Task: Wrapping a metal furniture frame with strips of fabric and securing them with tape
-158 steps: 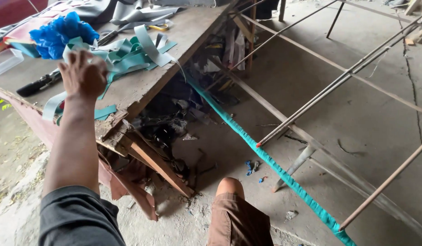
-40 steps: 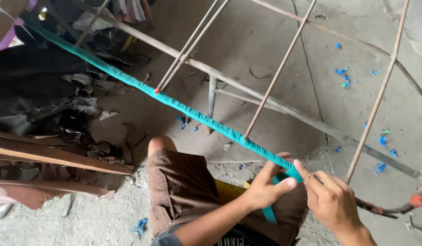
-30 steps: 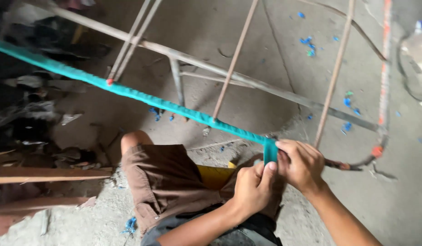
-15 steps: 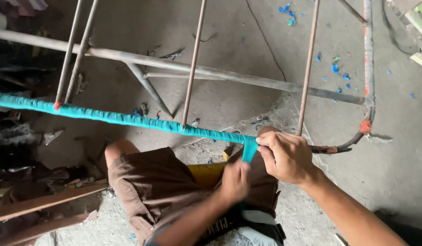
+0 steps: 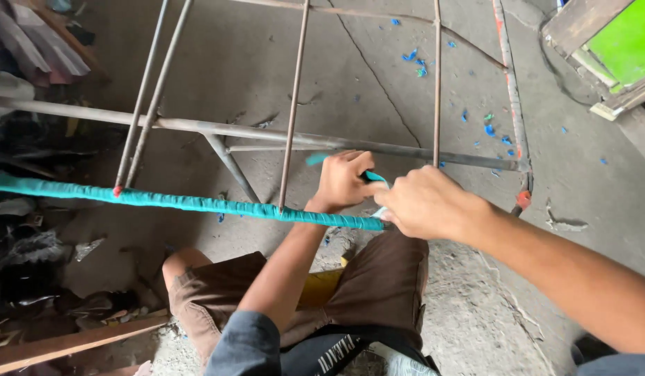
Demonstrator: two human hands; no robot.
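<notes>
My right hand [image 5: 430,202] closed on the teal-wrapped rod [image 5: 197,202] at the wrap's end, steadying it. My left hand [image 5: 343,181] pinched the loose teal strip [image 5: 317,159], keeping it taut.

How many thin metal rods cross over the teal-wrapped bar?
4: two close together at left, ending at the teal-wrapped bar; one in the middle by the left hand; one above the right hand. More may lie off-frame.

Two hands, left hand [image 5: 343,182], right hand [image 5: 425,203], one teal-wrapped rod [image 5: 183,202], four thin upright bars [image 5: 293,104]
</notes>
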